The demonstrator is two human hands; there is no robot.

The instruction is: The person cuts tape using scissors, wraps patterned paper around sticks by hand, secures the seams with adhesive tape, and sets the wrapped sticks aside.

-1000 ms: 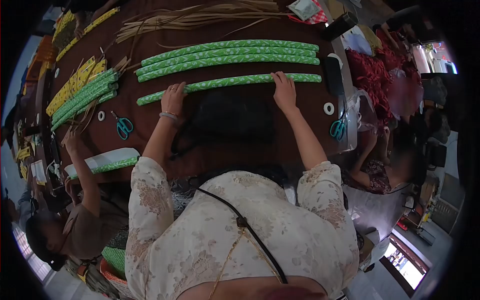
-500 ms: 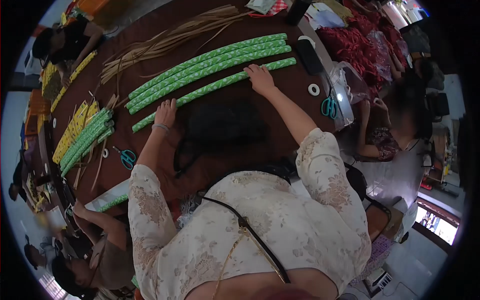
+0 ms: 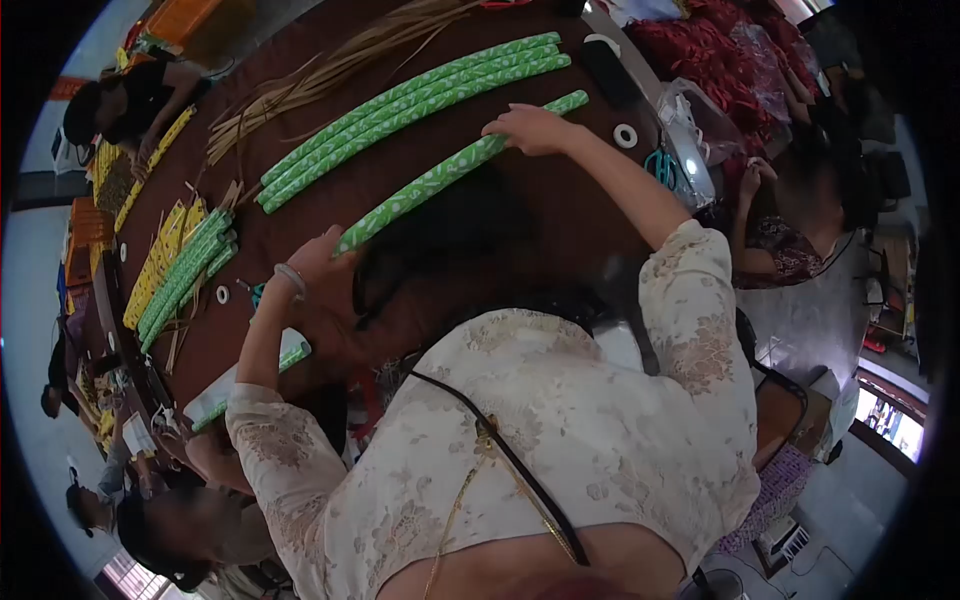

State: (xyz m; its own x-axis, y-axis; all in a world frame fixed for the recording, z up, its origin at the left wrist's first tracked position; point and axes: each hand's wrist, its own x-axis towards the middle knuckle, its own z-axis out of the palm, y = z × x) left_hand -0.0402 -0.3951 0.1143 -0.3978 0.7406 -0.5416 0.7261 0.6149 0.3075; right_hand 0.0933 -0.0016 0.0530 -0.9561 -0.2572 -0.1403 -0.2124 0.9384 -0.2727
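Observation:
A long green patterned roll (image 3: 425,185) slants across the brown table, nearer to me than the other long rolls. My left hand (image 3: 318,256) is closed round its lower left end. Near its upper right end my right hand (image 3: 528,130) grips it, with a short piece sticking out past the fingers. Behind it several matching green rolls (image 3: 415,105) lie side by side. Thin brown strips (image 3: 320,75) are spread beyond them. A black phone-like object (image 3: 610,73) and a white tape ring (image 3: 625,136) are to the right of my right hand.
Shorter green rolls (image 3: 190,275) and yellow patterned ones (image 3: 158,262) lie at the left, near a second tape ring (image 3: 223,294). Teal scissors (image 3: 661,168) rest by the right table edge. Co-workers sit at the left and right; red fabric (image 3: 690,60) is piled at the upper right.
The held roll has come away from the other rolls, toward me, and tilts more steeply. My left hand has moved down to its end and closed round it. The camera view has turned.

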